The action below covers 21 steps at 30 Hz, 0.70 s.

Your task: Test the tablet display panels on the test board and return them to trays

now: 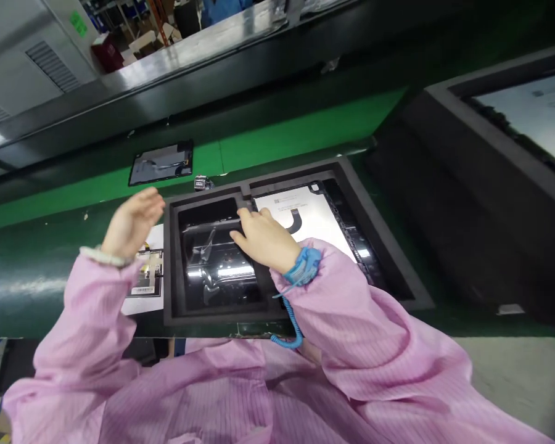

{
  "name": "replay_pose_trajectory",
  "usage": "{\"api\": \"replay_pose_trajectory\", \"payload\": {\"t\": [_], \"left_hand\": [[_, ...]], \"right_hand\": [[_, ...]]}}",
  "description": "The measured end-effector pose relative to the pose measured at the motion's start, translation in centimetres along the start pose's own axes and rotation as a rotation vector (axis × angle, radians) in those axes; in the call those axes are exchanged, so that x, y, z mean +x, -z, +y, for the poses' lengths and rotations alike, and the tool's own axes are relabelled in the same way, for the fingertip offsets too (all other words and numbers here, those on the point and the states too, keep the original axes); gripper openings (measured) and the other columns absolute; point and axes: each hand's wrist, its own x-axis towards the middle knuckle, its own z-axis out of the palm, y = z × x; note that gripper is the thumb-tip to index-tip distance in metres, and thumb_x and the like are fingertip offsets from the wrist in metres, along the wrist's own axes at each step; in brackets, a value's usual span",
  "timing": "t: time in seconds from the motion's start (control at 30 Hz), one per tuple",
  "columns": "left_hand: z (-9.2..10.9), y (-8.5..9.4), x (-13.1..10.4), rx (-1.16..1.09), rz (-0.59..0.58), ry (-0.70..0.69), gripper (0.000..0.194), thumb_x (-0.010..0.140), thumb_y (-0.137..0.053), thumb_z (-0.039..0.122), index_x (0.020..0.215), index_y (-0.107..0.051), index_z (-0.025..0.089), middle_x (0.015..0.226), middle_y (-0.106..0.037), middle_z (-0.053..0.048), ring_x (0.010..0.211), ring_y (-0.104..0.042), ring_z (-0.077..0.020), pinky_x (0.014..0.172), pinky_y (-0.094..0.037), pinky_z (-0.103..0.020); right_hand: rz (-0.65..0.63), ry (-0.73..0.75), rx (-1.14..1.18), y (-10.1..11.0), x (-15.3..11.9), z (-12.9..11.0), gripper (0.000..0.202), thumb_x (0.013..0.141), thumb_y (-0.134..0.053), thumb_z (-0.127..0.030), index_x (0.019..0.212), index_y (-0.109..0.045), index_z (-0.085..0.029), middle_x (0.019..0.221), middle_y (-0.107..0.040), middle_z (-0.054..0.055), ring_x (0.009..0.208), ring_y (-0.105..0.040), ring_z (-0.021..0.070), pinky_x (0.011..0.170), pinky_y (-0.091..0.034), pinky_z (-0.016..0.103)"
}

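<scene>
My left hand (133, 223) is raised at the left edge of a dark foam tray (169, 271). Its fingers are stretched out and hold nothing. Palm down, my right hand (267, 239) hovers over or rests on the tray's middle; contact is unclear. Its fingers are spread, with nothing visible in them. The left compartment has a glossy black screen panel (222, 265) in it. In the right one lies a tablet-like panel with a white back (321, 219) and a dark curved flex cable (295, 221); my right hand and sleeve cover part of it.
A flat screen part (161, 164) lies on the green conveyor belt (268, 145). Beside the tray's far edge sits a small metallic object (202, 182). Left of the tray is a display assembly (148, 271) on white. Foam trays (448, 89) are stacked at right. A blue coiled cord (293, 324) hangs from my right wrist.
</scene>
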Motion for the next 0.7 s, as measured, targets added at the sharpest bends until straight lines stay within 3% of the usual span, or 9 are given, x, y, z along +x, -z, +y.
{"api": "replay_pose_trajectory", "payload": {"t": [0.07,0.13,0.23,0.33,0.5,0.57,0.7], "left_hand": [[-1.6,0.0,-5.0,0.059,-0.201,0.192,0.041,0.084,-0.075,0.033,0.124,-0.068,0.025,0.139,-0.064,-0.011,0.135,-0.058,-0.0325,0.119,-0.042,-0.055],[-3.9,-0.7,-9.5,0.179,-0.293,0.286,0.054,0.078,-0.08,0.04,0.13,-0.064,0.03,0.154,-0.054,-0.008,0.151,-0.041,-0.0353,0.126,-0.031,-0.056],[-6.7,-2.3,-13.4,0.214,-0.207,0.248,0.073,0.074,-0.082,0.041,0.141,-0.054,0.031,0.171,-0.031,-0.005,0.162,-0.014,-0.0321,0.133,-0.007,-0.051],[-7.1,-3.5,-13.9,0.028,-0.037,0.255,0.07,0.072,-0.08,0.035,0.137,-0.055,0.031,0.168,-0.035,-0.004,0.162,-0.017,-0.0304,0.132,-0.01,-0.049],[-3.9,-3.2,-12.8,-0.407,0.18,0.34,0.046,0.073,-0.071,0.031,0.118,-0.065,0.026,0.14,-0.063,-0.01,0.143,-0.05,-0.0339,0.115,-0.04,-0.052],[-2.3,-3.1,-13.1,-0.514,0.155,0.317,0.044,0.076,-0.066,0.031,0.12,-0.066,0.024,0.136,-0.066,-0.012,0.141,-0.052,-0.0342,0.109,-0.046,-0.051],[-0.1,-5.5,-14.1,-0.531,-0.142,0.099,0.054,0.083,-0.057,0.034,0.137,-0.059,0.029,0.152,-0.058,-0.009,0.152,-0.039,-0.0323,0.105,-0.051,-0.05]], "right_hand": [[-0.017,0.006,-0.053,-0.9,-1.0,-0.5,0.042,0.098,-0.05,-0.027,0.131,-0.058,-0.002,0.112,-0.071,0.025,0.12,-0.056,0.0402,0.095,-0.049,0.049],[-0.017,0.02,-0.088,-1.6,-2.0,-0.8,0.049,0.098,-0.051,-0.03,0.138,-0.054,-0.001,0.116,-0.071,0.025,0.122,-0.054,0.04,0.099,-0.047,0.051],[0.004,0.041,-0.115,-2.8,-3.2,-1.0,0.057,0.099,-0.052,-0.036,0.146,-0.049,-0.002,0.132,-0.065,0.025,0.13,-0.05,0.0391,0.111,-0.04,0.052],[0.017,0.044,-0.106,-4.1,-4.6,-1.6,0.061,0.099,-0.053,-0.039,0.148,-0.049,-0.003,0.15,-0.051,0.027,0.137,-0.046,0.0401,0.113,-0.042,0.051],[-0.021,-0.008,-0.01,-5.4,-6.4,-3.1,0.072,0.101,-0.049,-0.053,0.154,-0.046,-0.003,0.159,-0.042,0.028,0.137,-0.047,0.0428,0.114,-0.041,0.054],[-0.016,-0.043,0.075,-5.0,-6.5,-3.3,0.079,0.1,-0.047,-0.06,0.155,-0.043,-0.005,0.16,-0.04,0.027,0.141,-0.044,0.044,0.116,-0.039,0.056],[-0.003,-0.017,0.408,-2.5,-6.1,-1.9,0.07,0.099,-0.044,-0.065,0.146,-0.054,-0.014,0.15,-0.055,0.02,0.142,-0.05,0.0365,0.117,-0.042,0.055]]}}
